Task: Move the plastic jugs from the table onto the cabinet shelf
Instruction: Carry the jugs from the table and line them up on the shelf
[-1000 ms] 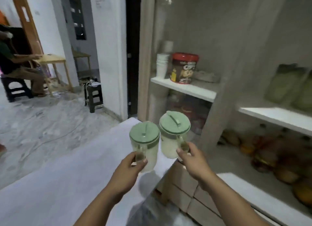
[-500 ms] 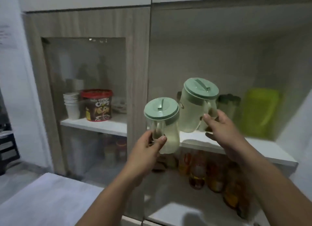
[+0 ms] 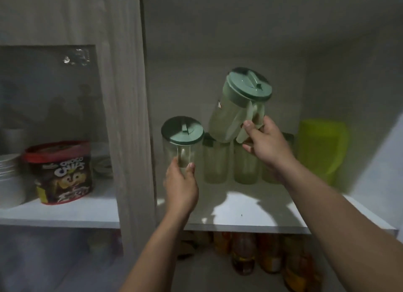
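Two clear plastic jugs with pale green lids are inside the open cabinet bay. My left hand (image 3: 181,182) grips the handle of the left jug (image 3: 182,136), which stands upright at the left of the white shelf (image 3: 250,213); whether its base touches the shelf is hidden by my hand. My right hand (image 3: 266,143) holds the right jug (image 3: 237,108) by its handle, tilted to the right and lifted above a row of similar clear jugs (image 3: 231,163) at the back of the shelf.
A lime-green container (image 3: 320,147) stands at the shelf's right. A wooden upright (image 3: 128,117) separates this bay from the left one, which holds a chocolate cereal tub (image 3: 61,171) and stacked white cups (image 3: 8,178). Bottles (image 3: 261,252) fill the shelf below.
Both hands have carried the jugs forward into the right cabinet bay. The left jug has come down to shelf level; the right jug has risen and tilted above the back row.
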